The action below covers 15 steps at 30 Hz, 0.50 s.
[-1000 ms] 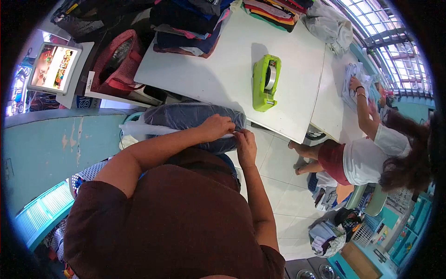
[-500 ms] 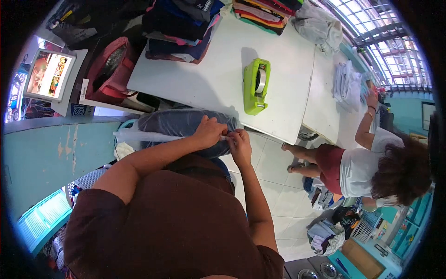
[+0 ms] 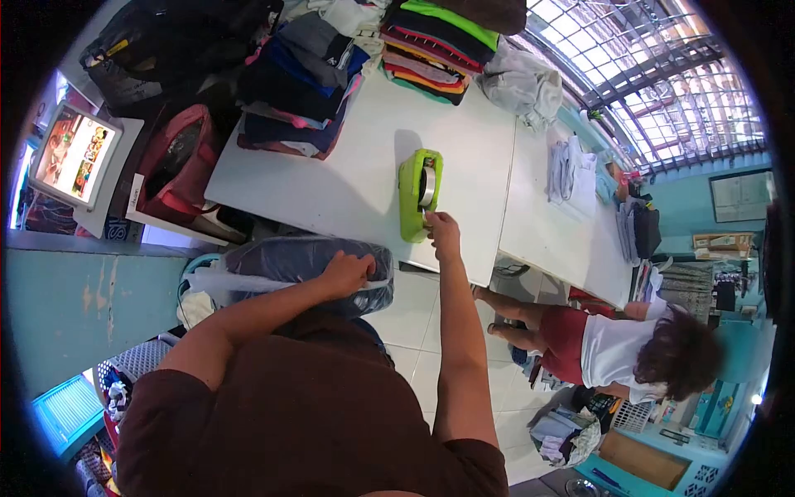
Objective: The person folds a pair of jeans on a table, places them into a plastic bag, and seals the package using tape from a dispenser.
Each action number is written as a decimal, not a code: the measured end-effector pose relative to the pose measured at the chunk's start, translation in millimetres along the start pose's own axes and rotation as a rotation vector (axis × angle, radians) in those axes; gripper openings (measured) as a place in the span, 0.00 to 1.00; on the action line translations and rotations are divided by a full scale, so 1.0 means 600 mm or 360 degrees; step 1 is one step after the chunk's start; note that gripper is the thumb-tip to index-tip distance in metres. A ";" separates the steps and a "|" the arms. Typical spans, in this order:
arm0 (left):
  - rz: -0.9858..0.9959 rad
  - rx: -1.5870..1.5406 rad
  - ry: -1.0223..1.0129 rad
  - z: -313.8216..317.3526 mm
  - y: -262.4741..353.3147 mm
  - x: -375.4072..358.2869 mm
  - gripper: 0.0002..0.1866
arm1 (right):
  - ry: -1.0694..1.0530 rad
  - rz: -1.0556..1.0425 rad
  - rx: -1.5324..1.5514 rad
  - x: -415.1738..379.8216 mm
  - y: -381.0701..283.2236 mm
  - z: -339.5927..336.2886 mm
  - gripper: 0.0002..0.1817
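While left grip (image 3: 348, 273) rests on bundle (image 3: 290, 257), tape dispenser (image 3: 409, 203) touches right grip (image 3: 445, 238).

Glossy, crinkled plastic around the bundle (image 3: 290, 258) here, smooth hard plastic on the tape dispenser (image 3: 409, 205), matt cloth in the folded clothes (image 3: 426, 65), smooth table (image 3: 472, 166)!

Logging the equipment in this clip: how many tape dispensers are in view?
1. The green dispenser stands on the white table, with the right hand at its near end. Others could be hidden behind the clothes.
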<state>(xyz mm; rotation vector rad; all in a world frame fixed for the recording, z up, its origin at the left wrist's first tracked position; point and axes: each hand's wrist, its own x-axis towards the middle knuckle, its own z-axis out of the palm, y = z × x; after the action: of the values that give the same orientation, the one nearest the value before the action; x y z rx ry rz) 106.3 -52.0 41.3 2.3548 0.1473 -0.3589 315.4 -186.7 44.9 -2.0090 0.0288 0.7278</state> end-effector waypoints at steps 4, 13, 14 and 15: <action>0.0034 -0.0152 0.0012 0.005 -0.011 -0.001 0.11 | 0.0003 -0.0003 0.0583 -0.001 0.011 0.004 0.09; -0.0093 -0.0287 -0.0099 0.017 -0.029 0.014 0.13 | 0.0089 -0.0458 0.1650 -0.086 0.104 0.047 0.08; -0.0107 -0.0286 -0.0107 0.017 -0.029 0.016 0.13 | 0.0104 -0.0478 0.1659 -0.089 0.115 0.063 0.08; -0.0117 -0.0283 -0.0112 0.016 -0.029 0.015 0.13 | 0.0119 -0.0503 0.1668 -0.089 0.127 0.075 0.08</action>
<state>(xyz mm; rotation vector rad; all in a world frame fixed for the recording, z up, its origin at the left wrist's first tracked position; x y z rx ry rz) 109.3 -46.2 20.4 2.1623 0.2235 -0.4453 226.3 -206.0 -4.3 -0.9963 0.1094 0.3084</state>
